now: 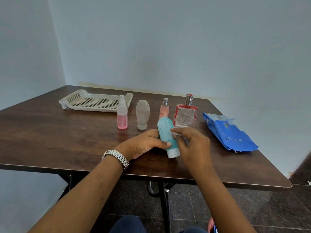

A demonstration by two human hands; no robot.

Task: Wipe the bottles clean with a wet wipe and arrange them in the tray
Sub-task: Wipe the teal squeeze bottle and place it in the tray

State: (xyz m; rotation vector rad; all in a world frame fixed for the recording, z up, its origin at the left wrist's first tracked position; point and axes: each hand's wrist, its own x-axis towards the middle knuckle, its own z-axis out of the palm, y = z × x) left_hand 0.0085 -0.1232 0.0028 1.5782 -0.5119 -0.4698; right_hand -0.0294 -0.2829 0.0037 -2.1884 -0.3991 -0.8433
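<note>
One teal bottle (167, 137) in play: left hand (146, 143) fingers wrap it, right hand (190, 142) fingers pinch the wipe (176, 134) (mid-scrub); next, probably the empty tray (94, 102).

Tray (72, 98) lies far left on the table (50, 135), four bottles (142, 115) right of it, wipes pack (228, 132) rightmost.

Open tabletop (50, 135) at lower left of frame; path toward tray (94, 102) at upper left flanked by spray bottle (122, 113), dusty tube (142, 114).
</note>
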